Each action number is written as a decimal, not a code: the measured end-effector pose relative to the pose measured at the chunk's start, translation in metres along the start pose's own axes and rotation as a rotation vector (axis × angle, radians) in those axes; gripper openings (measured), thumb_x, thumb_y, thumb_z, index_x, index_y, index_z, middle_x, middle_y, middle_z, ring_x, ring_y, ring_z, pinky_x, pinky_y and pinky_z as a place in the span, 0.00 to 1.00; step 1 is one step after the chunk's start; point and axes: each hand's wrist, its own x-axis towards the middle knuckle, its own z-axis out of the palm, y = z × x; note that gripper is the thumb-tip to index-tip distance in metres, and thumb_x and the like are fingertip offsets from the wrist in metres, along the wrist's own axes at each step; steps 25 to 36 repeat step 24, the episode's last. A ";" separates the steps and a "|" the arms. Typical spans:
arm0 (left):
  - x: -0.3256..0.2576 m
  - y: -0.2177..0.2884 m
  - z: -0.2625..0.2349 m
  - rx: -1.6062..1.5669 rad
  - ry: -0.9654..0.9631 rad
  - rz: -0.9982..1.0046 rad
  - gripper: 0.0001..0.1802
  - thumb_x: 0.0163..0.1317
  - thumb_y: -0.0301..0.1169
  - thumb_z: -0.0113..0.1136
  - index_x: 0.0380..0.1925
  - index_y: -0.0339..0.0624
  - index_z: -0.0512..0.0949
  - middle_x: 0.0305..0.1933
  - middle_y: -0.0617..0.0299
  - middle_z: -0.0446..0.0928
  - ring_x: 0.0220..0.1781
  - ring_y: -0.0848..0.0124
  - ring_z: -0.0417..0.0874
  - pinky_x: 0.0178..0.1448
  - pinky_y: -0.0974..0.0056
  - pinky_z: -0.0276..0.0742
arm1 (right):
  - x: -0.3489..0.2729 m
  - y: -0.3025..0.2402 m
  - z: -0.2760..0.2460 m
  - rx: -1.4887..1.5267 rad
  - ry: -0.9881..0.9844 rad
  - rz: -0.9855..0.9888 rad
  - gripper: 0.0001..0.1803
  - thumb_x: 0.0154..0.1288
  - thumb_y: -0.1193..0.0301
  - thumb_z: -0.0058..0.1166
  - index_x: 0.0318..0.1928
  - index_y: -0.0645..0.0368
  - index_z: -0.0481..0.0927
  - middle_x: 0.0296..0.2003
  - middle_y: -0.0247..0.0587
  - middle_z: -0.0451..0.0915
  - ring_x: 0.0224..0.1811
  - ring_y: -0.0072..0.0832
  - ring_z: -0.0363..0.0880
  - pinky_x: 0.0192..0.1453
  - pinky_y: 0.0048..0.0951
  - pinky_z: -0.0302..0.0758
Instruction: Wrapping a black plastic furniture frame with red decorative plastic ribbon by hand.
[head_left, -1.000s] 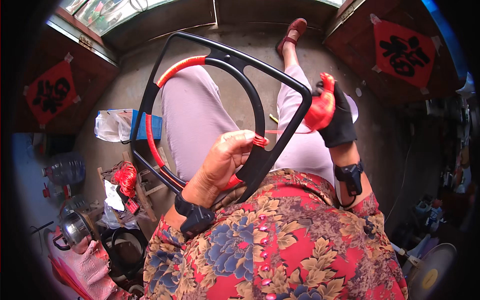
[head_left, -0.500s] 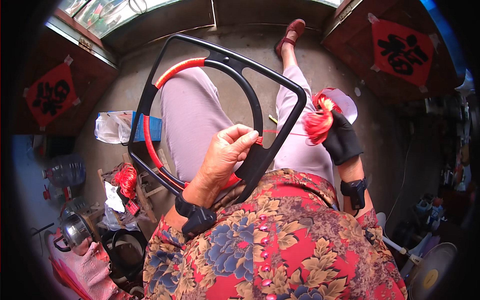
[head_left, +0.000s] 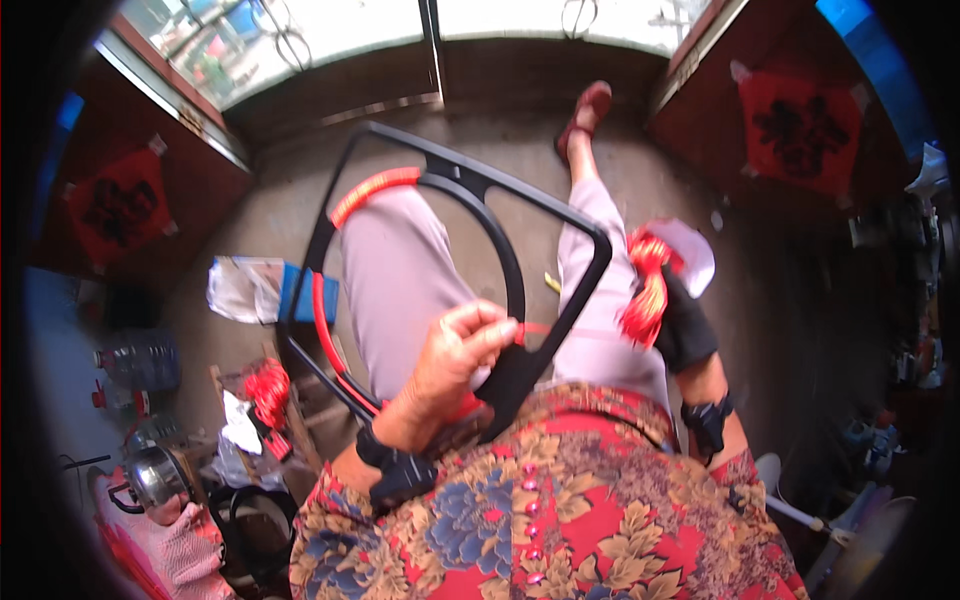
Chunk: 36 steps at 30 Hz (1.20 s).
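Observation:
A black frame [head_left: 580, 293] with a round inner ring rests tilted across my lap. Glossy red cord wraps parts of the ring, and other stretches are bare black. My left hand [head_left: 452, 362] is closed in a pinch on the ring's right side, thumb and forefinger pressed at a small red wrapping. From there a thin red strand runs rightward. My right hand [head_left: 685, 322], in a black glove, is closed round a loose hank of red cord [head_left: 645, 310] over my right thigh, its ends hanging down. The glove hides its fingertips.
A low wooden stand at left holds another red cord bundle [head_left: 267, 390]. Beyond it lie a blue box [head_left: 297, 292] with a white bag and some clear plastic bottles [head_left: 145, 362]. A metal pot [head_left: 160, 478] stands lower left. Dark doors with red paper flank the bright doorway.
The whole view has shifted, so the frame and my lap sit lower in the picture. The hank in my right hand hangs straighter. My left hand keeps its pinch on the ring.

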 end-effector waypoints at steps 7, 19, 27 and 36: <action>0.003 -0.011 0.003 -0.149 -0.003 -0.125 0.02 0.57 0.26 0.58 0.27 0.41 0.77 0.24 0.72 0.74 0.19 0.87 0.64 0.23 0.80 0.57 | 0.001 0.026 0.042 -0.649 -0.235 0.176 0.21 0.64 0.71 0.52 0.57 0.63 0.69 0.47 0.34 0.75 0.50 0.20 0.71 0.58 0.26 0.66; 0.000 -0.018 0.014 -0.049 0.056 -0.054 0.12 0.63 0.38 0.57 0.26 0.42 0.76 0.22 0.73 0.69 0.21 0.86 0.64 0.25 0.79 0.59 | 0.051 0.063 0.095 -0.586 -0.673 0.447 0.25 0.66 0.52 0.47 0.45 0.64 0.74 0.38 0.38 0.78 0.39 0.20 0.75 0.46 0.22 0.72; 0.000 -0.023 0.008 -0.131 0.083 -0.084 0.12 0.63 0.39 0.56 0.26 0.44 0.76 0.21 0.71 0.69 0.21 0.84 0.66 0.25 0.79 0.61 | 0.035 0.074 0.077 -0.748 -0.687 -0.049 0.29 0.67 0.54 0.47 0.58 0.64 0.68 0.52 0.43 0.75 0.53 0.31 0.74 0.61 0.26 0.66; 0.000 -0.023 0.008 -0.131 0.083 -0.084 0.12 0.63 0.39 0.56 0.26 0.44 0.76 0.21 0.71 0.69 0.21 0.84 0.66 0.25 0.79 0.61 | 0.035 0.074 0.077 -0.748 -0.687 -0.049 0.29 0.67 0.54 0.47 0.58 0.64 0.68 0.52 0.43 0.75 0.53 0.31 0.74 0.61 0.26 0.66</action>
